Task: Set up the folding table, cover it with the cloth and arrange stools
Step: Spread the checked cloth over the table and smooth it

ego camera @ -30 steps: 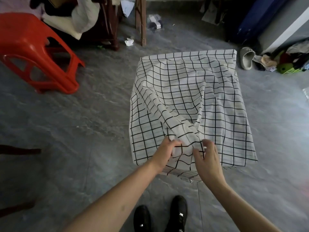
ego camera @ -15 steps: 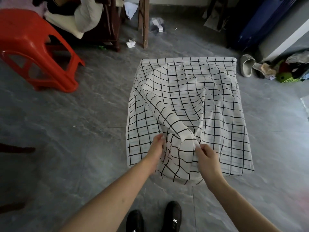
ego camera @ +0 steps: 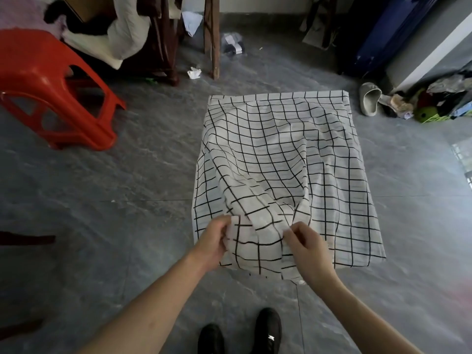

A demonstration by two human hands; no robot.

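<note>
Two hands, left [ego camera: 213, 245] and right [ego camera: 307, 247], pinch one cloth [ego camera: 281, 159]; one stool [ego camera: 51, 90].

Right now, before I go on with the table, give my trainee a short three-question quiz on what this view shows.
1. True or false: both hands are gripping the cloth at its near edge.
2. Where is the red stool? A) under the cloth B) far left on the floor, tipped over C) beside the shoes
3. Fill in: the cloth is white with a black ____ pattern.

Key
1. True: the left hand and right hand each pinch a bunched fold.
2. B
3. Grid; it lies rumpled, not yet smooth.
</note>
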